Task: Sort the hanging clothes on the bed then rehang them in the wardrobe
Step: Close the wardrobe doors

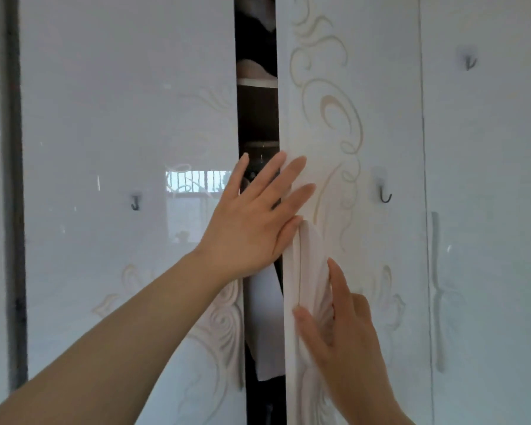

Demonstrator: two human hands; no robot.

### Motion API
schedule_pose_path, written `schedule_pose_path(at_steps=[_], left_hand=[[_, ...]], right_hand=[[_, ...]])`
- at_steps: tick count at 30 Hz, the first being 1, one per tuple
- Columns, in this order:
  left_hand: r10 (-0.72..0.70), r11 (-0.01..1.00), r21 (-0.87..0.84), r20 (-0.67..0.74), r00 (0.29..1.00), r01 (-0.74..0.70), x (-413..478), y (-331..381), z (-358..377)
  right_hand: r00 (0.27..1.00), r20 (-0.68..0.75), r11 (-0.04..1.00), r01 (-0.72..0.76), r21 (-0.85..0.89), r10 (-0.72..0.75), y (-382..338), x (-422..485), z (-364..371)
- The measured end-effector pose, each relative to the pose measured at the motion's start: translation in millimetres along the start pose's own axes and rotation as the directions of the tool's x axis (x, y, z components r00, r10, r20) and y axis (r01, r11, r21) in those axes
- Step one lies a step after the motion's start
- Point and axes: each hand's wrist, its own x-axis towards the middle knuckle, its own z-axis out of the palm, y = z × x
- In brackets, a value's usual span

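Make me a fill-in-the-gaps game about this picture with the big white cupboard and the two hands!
1. Both hands touch the door on the ____ side of the dark gap.
2. The left hand lies flat with its fingers ____.
3. The right hand rests on the carved ____ of that door.
4. Each shiny door has a small dark ____ stuck on it, like this one.

Missing words: right; spread; handle; hook

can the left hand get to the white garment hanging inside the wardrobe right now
Probably not yet. The left hand lies flat across the narrow gap between the doors, and the white garment hangs below it inside; the gap looks too tight for an arm.
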Motion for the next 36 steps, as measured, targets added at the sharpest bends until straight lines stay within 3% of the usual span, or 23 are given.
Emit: schedule_pose_path(at_steps=[15,22,31,36], left_hand=[[-0.115,0.993,0.040,0.167,0.979,0.110,-65.2,-77.3,126.2],[-0.152,0.988,-0.015,0.138,0.979,0.155,-74.4,-83.9,163.6],[-0.160,0.984,-0.068,0.058,0.985,0.164,-77.4,-83.2,167.9],[-0.176,0.981,-0.062,0.090,0.980,0.182,-78.6,-80.5,165.5]], right_hand=[[0.986,-0.120,0.948,0.074,-0.309,-0.116,34.5,79.2,146.0],[0.903,-0.340,0.880,0.078,-0.469,-0.262,53.5,103.6,182.7],[0.805,-0.407,0.852,0.213,-0.479,-0.430,83.0,111.0,204.7],[0.825,-0.397,0.858,0.190,-0.478,-0.403,83.5,110.5,204.5]])
